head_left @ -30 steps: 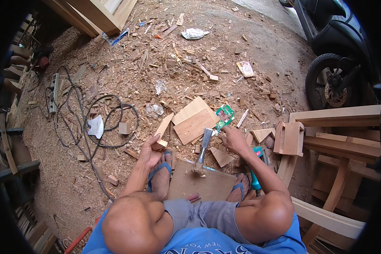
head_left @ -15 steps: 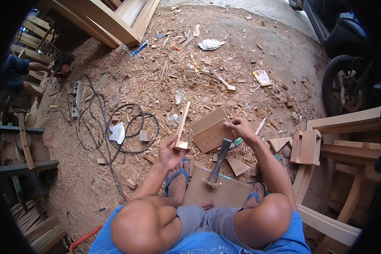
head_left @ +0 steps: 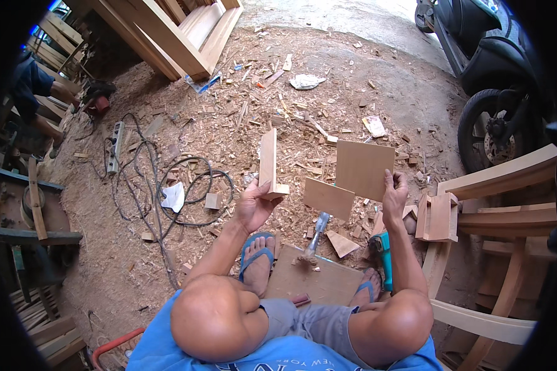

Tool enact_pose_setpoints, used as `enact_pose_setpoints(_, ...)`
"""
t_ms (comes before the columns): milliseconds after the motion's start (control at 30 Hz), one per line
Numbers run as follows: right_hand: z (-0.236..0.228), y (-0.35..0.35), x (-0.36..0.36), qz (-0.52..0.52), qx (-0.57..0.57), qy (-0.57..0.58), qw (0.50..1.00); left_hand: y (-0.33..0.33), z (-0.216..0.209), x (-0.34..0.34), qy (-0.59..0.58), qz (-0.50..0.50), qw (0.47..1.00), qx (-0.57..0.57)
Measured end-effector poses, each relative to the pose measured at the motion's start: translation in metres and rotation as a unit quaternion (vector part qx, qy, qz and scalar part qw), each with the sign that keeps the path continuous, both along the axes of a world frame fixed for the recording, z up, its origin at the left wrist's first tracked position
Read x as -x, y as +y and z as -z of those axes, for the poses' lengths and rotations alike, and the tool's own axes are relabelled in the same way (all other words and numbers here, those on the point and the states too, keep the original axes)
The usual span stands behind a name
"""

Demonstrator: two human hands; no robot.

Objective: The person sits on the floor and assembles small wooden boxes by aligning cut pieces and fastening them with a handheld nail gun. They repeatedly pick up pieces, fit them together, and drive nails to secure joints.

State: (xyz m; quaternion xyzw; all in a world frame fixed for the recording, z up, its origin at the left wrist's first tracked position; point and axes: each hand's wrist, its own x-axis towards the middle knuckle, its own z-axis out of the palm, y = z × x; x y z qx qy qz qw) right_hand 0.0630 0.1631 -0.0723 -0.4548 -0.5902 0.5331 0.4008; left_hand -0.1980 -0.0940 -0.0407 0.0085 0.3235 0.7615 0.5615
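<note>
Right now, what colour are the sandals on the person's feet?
Blue: the sandals have blue straps and soles, seen best in the head view.

I've got one view only, the head cam, left of the pair worn on the person's head. It looks steeply down over the bare knees [head_left: 220, 321] and feet in blue flip-flops [head_left: 257, 256], so lower edge = the person's own body, close up. Forearms come in from the bottom; left hand [head_left: 254, 204] and right hand [head_left: 395, 195] sit about mid-frame, near the lens. Fisheye, very wide: black rim all round, straight timber beams [head_left: 167, 37] bend at top left. Far reach takes in the sawdust floor [head_left: 136, 260] and a scooter [head_left: 495, 74] top right. No 2nd view, so no overlap to report.
</note>
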Motion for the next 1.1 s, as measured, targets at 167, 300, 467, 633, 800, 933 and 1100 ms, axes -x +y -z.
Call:
enact_pose_setpoints(167,0.05,0.011,-0.036,0.058,0.087,0.116,0.988,0.006,-0.007,0.0,0.101,-0.024,0.994,0.025)
enact_pose_setpoints(300,0.078,0.019,-0.055,0.119,0.16,0.194,0.961,-0.006,0.001,0.005,0.111,-0.049,0.992,0.032)
enact_pose_setpoints(467,0.072,0.013,-0.053,0.084,0.248,0.172,0.95,-0.02,0.012,0.004,0.114,-0.017,0.993,0.031)
enact_pose_setpoints(633,0.053,0.004,-0.061,-0.157,0.156,-0.156,0.963,-0.017,0.007,-0.005,0.197,0.039,0.98,0.016)
enact_pose_setpoints(800,0.035,0.024,-0.115,-0.022,-0.131,-0.466,0.875,-0.015,0.005,0.001,0.253,0.101,0.961,0.037)
enact_pose_setpoints(933,0.036,0.062,-0.153,-0.059,0.182,-0.549,0.814,-0.011,0.007,0.003,0.284,0.081,0.953,0.067)
enact_pose_setpoints(1100,0.086,0.053,-0.13,0.032,0.111,-0.573,0.811,0.004,-0.002,-0.01,0.226,0.062,0.965,0.119)
